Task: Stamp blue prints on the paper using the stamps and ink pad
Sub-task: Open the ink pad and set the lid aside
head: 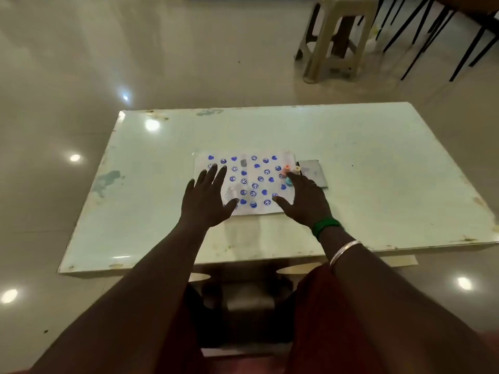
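Note:
A white paper (249, 174) covered with several blue heart and smiley prints lies in the middle of the table. My left hand (206, 197) is spread flat over its left part, fingers apart, holding nothing. My right hand (302, 201) is spread over the paper's right edge, empty too. Just beyond its fingertips stand small stamps: an orange one (286, 170), a cream one (297, 170) and a light blue one (289, 181). The grey ink pad (313, 172) lies right of the paper, next to the stamps.
The pale green glass-topped table (351, 147) has worn, stained edges. A beige plastic stool (333, 39) and black chair legs (432, 36) stand on the glossy floor beyond the far right corner. My knees are under the near edge.

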